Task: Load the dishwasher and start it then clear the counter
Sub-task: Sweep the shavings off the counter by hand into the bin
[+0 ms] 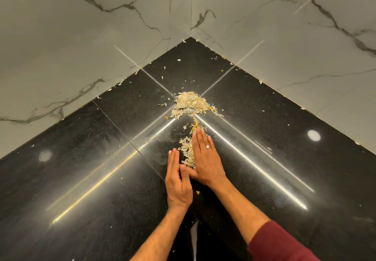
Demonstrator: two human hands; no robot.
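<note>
Peelings lie heaped on the table, a polished black speckled stone slab meeting at a corner under grey-veined marble walls. They are thin, dry, pale flakes with a few yellow bits; the main mound is roughly fan-shaped, and a narrow trail runs from it toward the person, its long axis pointing from the corner to the hands. Loose flakes dot the slab around. Both hands are flat with straight fingers, holding nothing. The left hand stands on its edge, just left of the trail. The right hand, ring on one finger, lies palm down along the trail's right side, thumbs touching. A maroon sleeve covers the right forearm.
</note>
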